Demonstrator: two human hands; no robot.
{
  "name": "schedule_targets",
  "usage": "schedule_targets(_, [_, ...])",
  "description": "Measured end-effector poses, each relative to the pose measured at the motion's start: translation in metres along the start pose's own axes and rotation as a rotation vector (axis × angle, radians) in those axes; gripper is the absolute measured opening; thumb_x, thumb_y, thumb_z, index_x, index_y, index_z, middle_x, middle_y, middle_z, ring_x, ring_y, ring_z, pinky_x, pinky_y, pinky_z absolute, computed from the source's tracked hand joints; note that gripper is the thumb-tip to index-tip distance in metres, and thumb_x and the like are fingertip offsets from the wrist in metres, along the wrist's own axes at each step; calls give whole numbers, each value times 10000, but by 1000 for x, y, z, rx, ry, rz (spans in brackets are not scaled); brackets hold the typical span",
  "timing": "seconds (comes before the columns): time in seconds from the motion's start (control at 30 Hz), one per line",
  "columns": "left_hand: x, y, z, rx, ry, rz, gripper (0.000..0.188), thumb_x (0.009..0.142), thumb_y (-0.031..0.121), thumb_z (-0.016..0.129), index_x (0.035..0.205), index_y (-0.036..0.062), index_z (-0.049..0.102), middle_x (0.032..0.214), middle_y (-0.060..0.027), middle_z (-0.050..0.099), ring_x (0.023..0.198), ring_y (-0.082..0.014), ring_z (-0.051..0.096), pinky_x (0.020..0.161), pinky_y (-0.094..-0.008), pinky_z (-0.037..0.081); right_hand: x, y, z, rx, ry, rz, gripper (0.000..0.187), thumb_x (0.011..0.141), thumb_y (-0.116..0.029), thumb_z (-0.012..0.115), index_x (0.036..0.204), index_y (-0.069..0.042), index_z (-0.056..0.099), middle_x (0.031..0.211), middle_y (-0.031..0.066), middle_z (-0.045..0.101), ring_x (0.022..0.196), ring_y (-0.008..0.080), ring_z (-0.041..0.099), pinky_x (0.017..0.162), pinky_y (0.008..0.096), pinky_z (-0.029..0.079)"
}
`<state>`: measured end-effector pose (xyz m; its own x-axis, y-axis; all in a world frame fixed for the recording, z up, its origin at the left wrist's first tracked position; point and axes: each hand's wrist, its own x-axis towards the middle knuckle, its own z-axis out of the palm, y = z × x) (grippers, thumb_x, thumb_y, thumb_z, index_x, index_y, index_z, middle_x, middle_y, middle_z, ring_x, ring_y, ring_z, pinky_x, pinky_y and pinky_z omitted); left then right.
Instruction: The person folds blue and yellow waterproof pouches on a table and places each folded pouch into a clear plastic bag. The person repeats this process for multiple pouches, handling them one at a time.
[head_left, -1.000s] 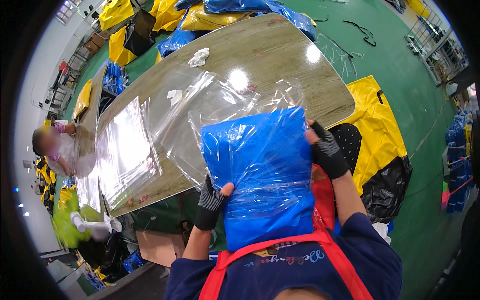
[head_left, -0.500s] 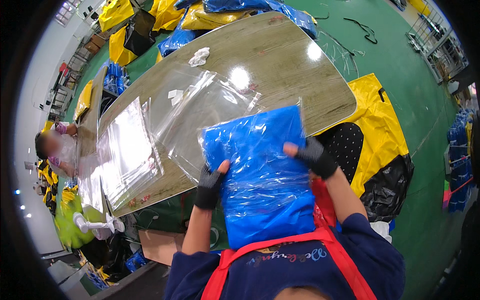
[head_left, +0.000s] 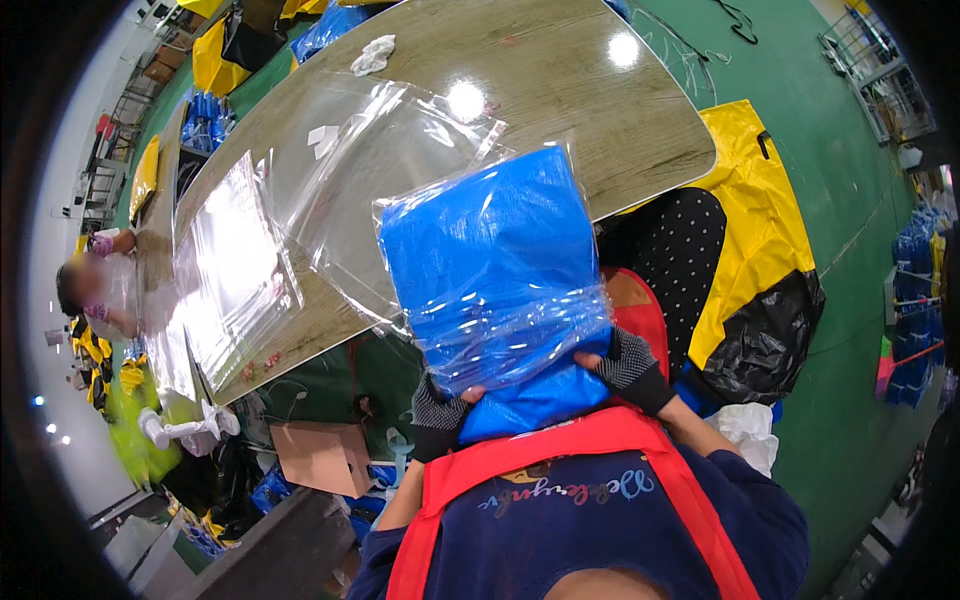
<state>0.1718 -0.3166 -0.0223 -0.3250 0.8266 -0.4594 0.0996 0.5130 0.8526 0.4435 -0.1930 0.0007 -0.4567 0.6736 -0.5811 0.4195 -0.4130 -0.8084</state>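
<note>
A folded blue plastic sheet (head_left: pixel 490 230) lies partly inside a clear plastic bag (head_left: pixel 500 325), its far end resting over the table's near edge and its near end against my red apron (head_left: pixel 540 436). Wrinkled clear film is bunched across the lower half of the bundle. My left hand (head_left: pixel 440 412), in a dark fingerless glove, is closed on the bag's lower left edge, thumb on top. On the lower right edge, my right hand (head_left: pixel 628 368) grips the bag in the same way. The fingers under the bundle are hidden.
On the wooden table (head_left: pixel 560 80) lie flat clear bags (head_left: pixel 235 235), small white paper pieces (head_left: pixel 322 140) and a crumpled white wad (head_left: pixel 373 56). A yellow and black bag (head_left: pixel 755 230) sits on the floor at right. A cardboard box (head_left: pixel 322 456) stands lower left. Another person (head_left: pixel 95 285) sits far left.
Both hands have slid down the sides of the bundle toward me. The bunched film sits over its lower part, and the upper part looks smoother. The view has shifted slightly.
</note>
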Motion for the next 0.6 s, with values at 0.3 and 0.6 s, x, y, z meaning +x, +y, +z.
schedule_targets(0.3, [43, 26, -24, -309, -158, -68, 764, 710, 282, 801, 1318, 26, 417, 1269, -137, 512, 1115, -252, 524, 974, -388, 412, 50, 15, -14, 459, -18, -227, 741, 765, -458, 709, 1284, 5, 453, 1211, 155, 563, 1088, 240, 550, 935, 352, 437])
schedule_targets(0.6, [-7, -35, -8, -324, -415, 32, 840, 663, 367, 821, 1321, 32, 422, 1290, -127, 497, 1194, -260, 467, 1017, -393, 363, -42, -33, -14, 481, 5, -422, 1084, 676, -269, 825, 1469, -66, 114, 1431, 135, 330, 1310, 251, 335, 1074, 381, 287])
